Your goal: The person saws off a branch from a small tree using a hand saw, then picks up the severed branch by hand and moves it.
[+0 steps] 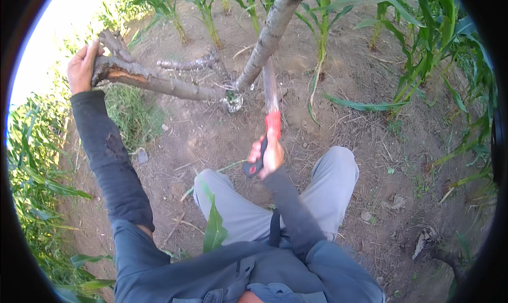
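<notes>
In my right hand (271, 156) is a hand saw (273, 124) with a red and black handle. Its blade, smeared by motion, points away from me and passes behind or against the upright tree trunk (269, 36); exact contact cannot be made out. My left hand (82, 67) is closed round the broken end of a thick side branch (159, 84), whose bark is split and shows orange-brown wood. This branch meets the trunk low down, close to a pale cut stub (233, 101). A shorter grey limb (191, 63) sticks out behind it.
Tall corn plants (418, 54) stand ahead and to the right, more corn (39, 181) along the left. A grass tuft (132, 115) grows below the side branch. Dry soil (381, 165) with straw surrounds my bent knees; a corn leaf (214, 229) hangs near my lap.
</notes>
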